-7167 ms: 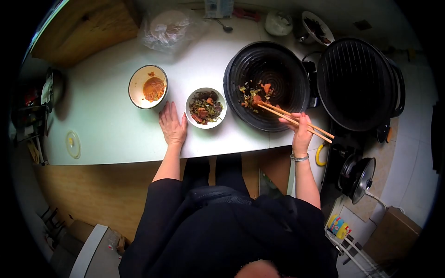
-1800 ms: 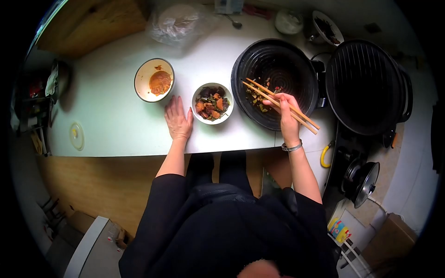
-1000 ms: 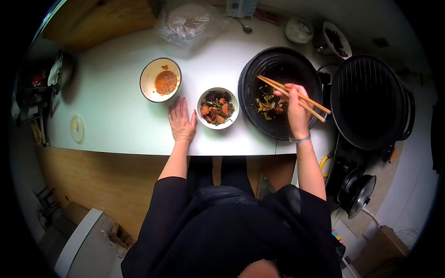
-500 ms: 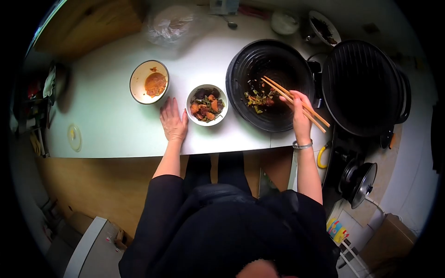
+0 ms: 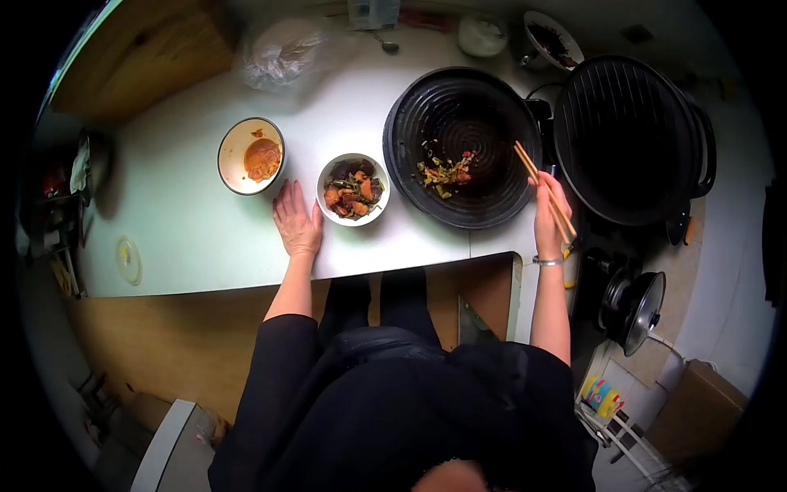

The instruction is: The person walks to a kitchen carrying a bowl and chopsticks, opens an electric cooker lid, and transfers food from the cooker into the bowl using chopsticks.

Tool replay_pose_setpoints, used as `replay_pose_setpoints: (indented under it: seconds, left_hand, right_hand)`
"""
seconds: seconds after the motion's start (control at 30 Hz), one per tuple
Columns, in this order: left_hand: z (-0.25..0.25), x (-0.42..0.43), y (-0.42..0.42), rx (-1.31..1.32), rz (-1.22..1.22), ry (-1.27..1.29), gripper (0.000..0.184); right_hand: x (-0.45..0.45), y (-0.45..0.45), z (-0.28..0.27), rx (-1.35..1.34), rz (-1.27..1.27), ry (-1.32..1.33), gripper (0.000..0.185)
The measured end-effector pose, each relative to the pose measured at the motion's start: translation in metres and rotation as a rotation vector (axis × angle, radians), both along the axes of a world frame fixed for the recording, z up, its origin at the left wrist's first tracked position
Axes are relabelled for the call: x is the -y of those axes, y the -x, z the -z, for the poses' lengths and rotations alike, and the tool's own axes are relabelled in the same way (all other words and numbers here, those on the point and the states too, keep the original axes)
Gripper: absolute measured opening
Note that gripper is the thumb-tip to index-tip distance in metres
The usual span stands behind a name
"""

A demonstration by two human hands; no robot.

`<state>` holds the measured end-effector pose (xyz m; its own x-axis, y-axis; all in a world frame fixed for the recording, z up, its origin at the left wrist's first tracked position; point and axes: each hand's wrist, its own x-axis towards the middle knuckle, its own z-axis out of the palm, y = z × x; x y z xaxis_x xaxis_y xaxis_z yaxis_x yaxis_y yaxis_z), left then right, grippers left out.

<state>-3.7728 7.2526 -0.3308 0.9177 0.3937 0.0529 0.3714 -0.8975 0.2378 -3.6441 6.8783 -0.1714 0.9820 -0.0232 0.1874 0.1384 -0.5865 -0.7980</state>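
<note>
My right hand (image 5: pixel 551 215) grips a pair of wooden chopsticks (image 5: pixel 545 190) at the right edge of the round black pan (image 5: pixel 508 197). Their tips point up and left over the pan's right side, away from the food. Chopped green, yellow and red bits (image 5: pixel 443 170) lie in the lower left of the pan. My left hand (image 5: pixel 296 220) rests flat on the white table with its fingers spread. Just right of it stands a white bowl (image 5: pixel 353 189) filled with orange and dark chunks and greens. Above it is a cream bowl (image 5: pixel 232 170) with orange-brown sauce.
The ridged black lid (image 5: pixel 631 139) is open at the pan's right. Along the back are a plastic bag (image 5: pixel 283 61), a spoon (image 5: pixel 389 46), a jar (image 5: pixel 481 37) and a bowl of dark food (image 5: pixel 551 43). A clear lid (image 5: pixel 128 261) lies at the left.
My right hand has drawn the chopsticks back from the food to the pan's right edge. The white bowl looks fuller than in the oldest frame. My left hand stays on the table.
</note>
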Motion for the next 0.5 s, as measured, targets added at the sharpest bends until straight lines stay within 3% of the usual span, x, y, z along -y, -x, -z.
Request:
replay_pose_setpoints:
  seconds: [0.03, 0.1, 0.13, 0.3, 0.37, 0.43, 0.5]
  left_hand:
    - [0.0, -0.001, 0.0, 0.001, 0.002, -0.006, 0.06]
    - [0.001, -0.001, 0.0, 0.002, 0.003, -0.01, 0.06]
    - [0.001, -0.002, 0.0, 0.009, 0.008, -0.019, 0.06]
    - [0.0, -0.001, 0.0, 0.011, 0.008, -0.02, 0.06]
    - [0.001, -0.001, 0.0, 0.012, 0.01, -0.02, 0.06]
    - [-0.001, 0.0, -0.001, -0.002, 0.004, -0.025, 0.06]
    - [-0.001, -0.001, 0.0, -0.018, 0.0, -0.031, 0.06]
  right_hand:
    - [-0.001, 0.003, 0.001, 0.001, 0.002, -0.003, 0.02]
    - [-0.008, 0.01, 0.001, 0.13, -0.208, 0.31, 0.019]
    - [-0.009, 0.009, 0.001, 0.138, -0.223, 0.341, 0.019]
    - [-0.043, 0.049, -0.014, 0.098, -0.438, 0.204, 0.017]
    - [-0.043, 0.052, -0.014, 0.105, -0.451, 0.197, 0.017]
    - [-0.04, 0.053, -0.016, 0.038, -0.358, 0.06, 0.017]
    - [-0.028, 0.042, -0.015, 0.071, -0.207, 0.118, 0.018]
